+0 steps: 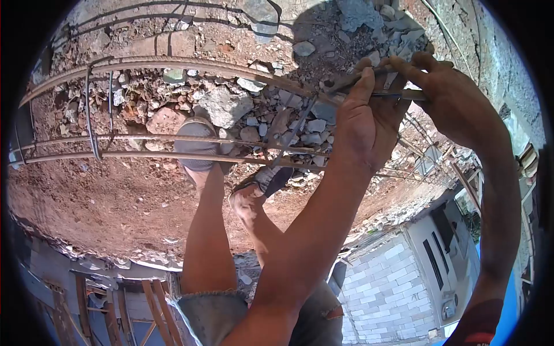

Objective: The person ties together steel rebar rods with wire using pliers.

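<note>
A cage of rusty reinforcing bars (231,68) tied with steel stirrups (90,115) runs across the view above the ground. My left hand (363,124) is closed at the upper bars, its thumb pointing up and its fingers wrapped partly out of sight. Just right of it, my right hand (456,92) is bent inward, with fingers curled round a thin dark metal rod (395,94) that has a thicker, brownish end. The rod reaches across to my left palm. Fingertips of both hands nearly meet near the top bar.
Broken concrete and stones (225,106) lie beneath the cage. My shod feet (196,141) stand by the lower bars on reddish soil (115,202). A block wall (386,288) rises at the lower right, and wooden poles (158,311) stand at the lower left.
</note>
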Demonstrator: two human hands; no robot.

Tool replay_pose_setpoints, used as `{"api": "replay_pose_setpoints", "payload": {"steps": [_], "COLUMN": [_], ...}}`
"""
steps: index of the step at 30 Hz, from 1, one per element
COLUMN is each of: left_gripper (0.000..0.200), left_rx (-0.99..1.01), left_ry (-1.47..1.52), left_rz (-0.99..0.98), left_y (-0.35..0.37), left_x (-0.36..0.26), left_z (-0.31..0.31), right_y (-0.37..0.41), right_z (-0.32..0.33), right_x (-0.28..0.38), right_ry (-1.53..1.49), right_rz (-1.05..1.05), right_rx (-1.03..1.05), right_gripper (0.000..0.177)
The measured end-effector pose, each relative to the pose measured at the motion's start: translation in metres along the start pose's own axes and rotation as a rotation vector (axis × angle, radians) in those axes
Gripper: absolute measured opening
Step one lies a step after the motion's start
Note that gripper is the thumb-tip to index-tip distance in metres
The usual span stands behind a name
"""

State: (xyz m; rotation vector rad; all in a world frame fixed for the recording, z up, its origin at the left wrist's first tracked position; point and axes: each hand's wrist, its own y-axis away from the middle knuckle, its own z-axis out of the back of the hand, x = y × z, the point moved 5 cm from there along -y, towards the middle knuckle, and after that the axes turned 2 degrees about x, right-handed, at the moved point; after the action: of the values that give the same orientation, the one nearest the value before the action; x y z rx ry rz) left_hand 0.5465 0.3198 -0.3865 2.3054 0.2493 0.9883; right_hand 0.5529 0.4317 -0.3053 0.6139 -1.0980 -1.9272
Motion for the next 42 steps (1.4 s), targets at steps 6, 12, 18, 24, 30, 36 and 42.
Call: {"api": "replay_pose_setpoints", "payload": {"steps": [6,12,18,24,30,36,42], "left_gripper": [0.014,0.011,0.022,0.029,0.035,0.038,0.036], "left_rx": [-0.015,-0.066,-0.031,-0.073,-0.129,-0.282,-0.139], "left_ry": [0.197,0.142,0.006,0.029,0.02,-0.088,0.118], "left_rz": [-0.051,-0.075,-0.036,-0.052,-0.116,-0.11,-0.155], "left_y": [-0.001,0.001,-0.003,-0.008,-0.013,-0.011,-0.013], "left_x": [0.008,0.007,0.0,-0.001,-0.007,-0.005,0.001], "left_z": [-0.016,-0.015,-0.015,-0.024,-0.022,-0.021,-0.021], "right_y": [-0.008,-0.016,-0.023,-0.045,-0.05,-0.059,-0.042], "right_z": [0.026,0.032,0.038,0.045,0.045,0.053,0.034], "right_x": [0.005,0.011,0.017,0.025,0.026,0.013,0.012], "right_ry": [0.141,0.134,0.159,0.295,0.31,0.222,0.443], "right_rz": [0.098,0.117,0.128,0.217,0.213,0.099,0.203], "right_rx": [0.122,0.248,0.236,0.346,0.221,0.297,-0.048], "right_gripper": [0.05,0.047,0.041,0.043,0.044,0.032,0.02]}}
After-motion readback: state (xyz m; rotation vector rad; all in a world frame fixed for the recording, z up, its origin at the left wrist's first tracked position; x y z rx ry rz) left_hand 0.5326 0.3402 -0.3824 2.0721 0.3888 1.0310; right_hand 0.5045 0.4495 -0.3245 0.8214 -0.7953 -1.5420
